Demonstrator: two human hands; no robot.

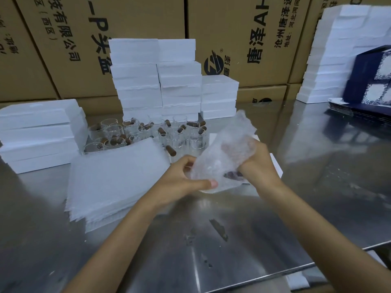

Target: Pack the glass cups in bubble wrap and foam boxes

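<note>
A bubble wrap sheet [228, 149] is bunched round a glass cup whose dark brown handle [232, 175] shows through near its lower end. My left hand [186, 180] pinches the lower left edge of the wrap with thumb and fingers. My right hand [256, 163] grips the wrapped bundle from the right. A pile of flat bubble wrap sheets [114, 182] lies to the left on the steel table [211, 240]. Several bare glass cups [148, 132] with brown handles stand behind. A white foam box [277, 168] lies partly hidden behind my right hand.
Stacks of white foam boxes stand at the left [40, 134], centre back [156, 81] and far right [336, 56]. Dark blue gift cartons [368, 85] lean at the right. Brown cardboard cartons [243, 39] wall the back. The table edge [275, 278] runs at the lower right.
</note>
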